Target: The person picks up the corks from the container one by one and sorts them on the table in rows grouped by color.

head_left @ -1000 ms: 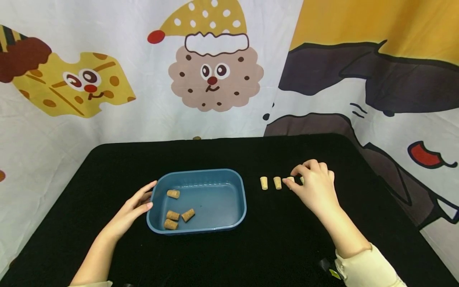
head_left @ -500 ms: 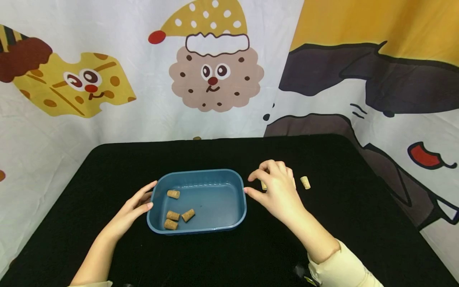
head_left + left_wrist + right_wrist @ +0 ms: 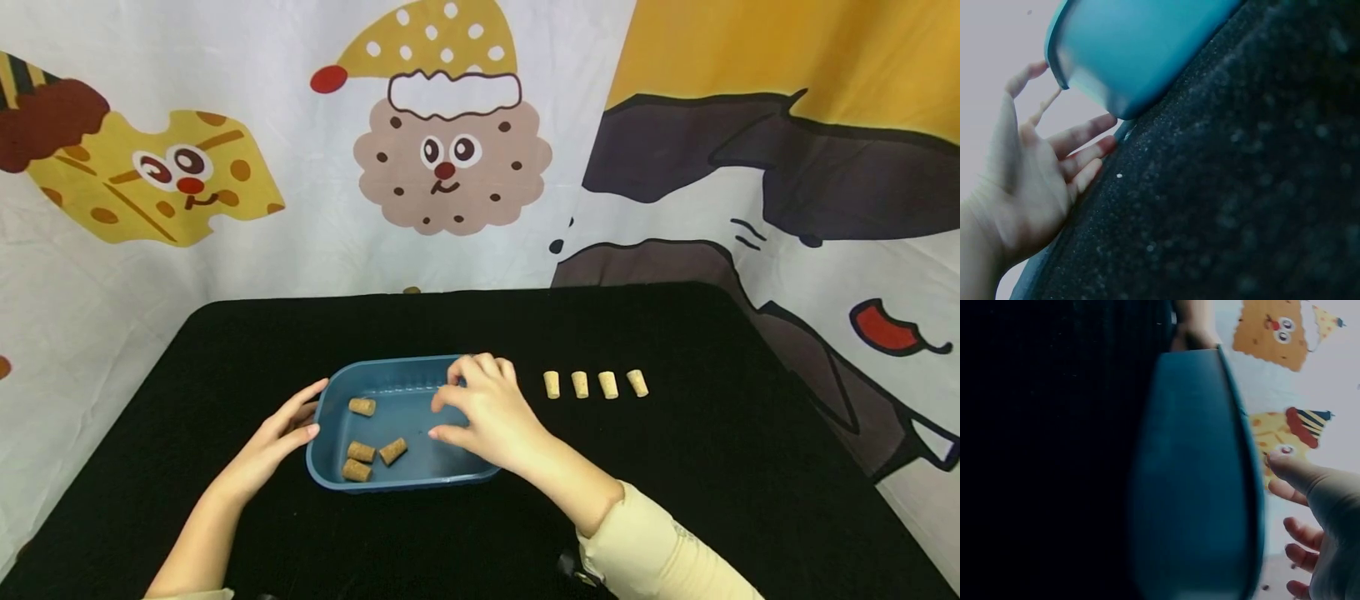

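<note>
A blue rectangular tray (image 3: 411, 482) sits on the black tabletop, with several brown corks such as this cork (image 3: 362, 407) lying in its left half. My left hand (image 3: 279, 429) touches the tray's left end with its fingertips, fingers fairly straight, as the left wrist view also shows. Over the tray's right half hovers my right hand (image 3: 491, 412), thumb and index finger apart with nothing between them. It hides part of the right rim. Right of the tray, several pale tapered corks form a row, from the leftmost pale cork (image 3: 552, 385) to the rightmost pale cork (image 3: 637, 383).
Black cloth (image 3: 420, 542) covers the table. Behind it hangs a white curtain (image 3: 300, 258) printed with cartoon food figures. A small dark object (image 3: 576, 570) shows beside the right sleeve.
My right hand has moved left from the row of pale corks to above the tray, uncovering the whole row. The left hand and the tray have stayed in place.
</note>
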Demonstrator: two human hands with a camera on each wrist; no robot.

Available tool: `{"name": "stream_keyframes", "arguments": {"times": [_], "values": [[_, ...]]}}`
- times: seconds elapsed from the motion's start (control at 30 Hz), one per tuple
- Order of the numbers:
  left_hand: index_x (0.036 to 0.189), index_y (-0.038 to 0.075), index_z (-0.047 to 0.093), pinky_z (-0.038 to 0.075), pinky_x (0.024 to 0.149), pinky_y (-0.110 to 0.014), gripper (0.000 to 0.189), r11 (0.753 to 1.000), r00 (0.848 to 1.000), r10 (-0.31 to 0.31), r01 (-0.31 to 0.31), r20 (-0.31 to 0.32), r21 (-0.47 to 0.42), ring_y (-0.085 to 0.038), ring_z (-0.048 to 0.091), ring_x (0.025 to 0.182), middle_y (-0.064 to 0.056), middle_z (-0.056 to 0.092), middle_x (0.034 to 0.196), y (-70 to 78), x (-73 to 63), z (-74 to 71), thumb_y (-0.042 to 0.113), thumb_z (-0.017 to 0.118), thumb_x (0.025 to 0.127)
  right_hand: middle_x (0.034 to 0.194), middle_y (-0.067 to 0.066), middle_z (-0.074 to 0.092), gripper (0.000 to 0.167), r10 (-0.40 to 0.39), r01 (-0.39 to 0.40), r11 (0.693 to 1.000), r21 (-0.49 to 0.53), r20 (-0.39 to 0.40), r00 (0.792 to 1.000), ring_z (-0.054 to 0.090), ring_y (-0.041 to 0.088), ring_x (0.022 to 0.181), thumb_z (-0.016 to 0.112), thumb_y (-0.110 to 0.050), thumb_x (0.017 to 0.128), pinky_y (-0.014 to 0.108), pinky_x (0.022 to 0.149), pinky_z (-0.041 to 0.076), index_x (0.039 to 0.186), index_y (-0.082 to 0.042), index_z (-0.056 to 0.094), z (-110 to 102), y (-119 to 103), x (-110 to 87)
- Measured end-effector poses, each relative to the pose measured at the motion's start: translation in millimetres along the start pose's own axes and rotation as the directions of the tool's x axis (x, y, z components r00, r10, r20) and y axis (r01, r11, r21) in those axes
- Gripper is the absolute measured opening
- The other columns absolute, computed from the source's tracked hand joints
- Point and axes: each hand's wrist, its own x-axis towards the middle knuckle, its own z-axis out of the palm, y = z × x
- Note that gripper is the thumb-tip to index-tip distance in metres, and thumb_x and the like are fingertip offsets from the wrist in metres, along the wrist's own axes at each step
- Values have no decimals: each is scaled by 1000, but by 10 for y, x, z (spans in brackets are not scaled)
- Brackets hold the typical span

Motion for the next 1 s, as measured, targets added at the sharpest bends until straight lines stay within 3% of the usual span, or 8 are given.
{"name": "stream_keyframes", "arguments": {"times": [0.37, 0.57, 1.0], "values": [[153, 14, 20, 41, 90, -64, 59, 1000, 1000, -2, 2, -9, 1, -56, 37, 123, -36, 31, 142, 9, -7, 4, 11, 44, 99, 110, -4, 48, 27, -91, 96, 995, -17, 184, 979, 38, 14, 102, 74, -45, 81, 38, 93, 31, 102, -29, 72, 320, -92, 246], [153, 16, 20, 41, 90, -65, 59, 1000, 1000, -6, 6, -6, -1, -57, 37, 122, -36, 31, 142, 6, -7, 4, 12, 44, 100, 107, -7, 46, 26, -87, 105, 993, -56, 262, 961, 37, 13, 100, 74, -46, 80, 35, 91, 31, 102, -33, 72, 462, -121, 325], [154, 16, 19, 42, 90, -63, 59, 1000, 1000, -1, 1, 1, 0, -56, 37, 123, -36, 31, 142, 12, 0, 2, 12, 43, 100, 104, -6, 49, 25, -81, 110, 991, -75, 317, 945, 39, 13, 97, 75, -40, 80, 32, 86, 33, 104, -33, 72, 602, -116, 353]]}}
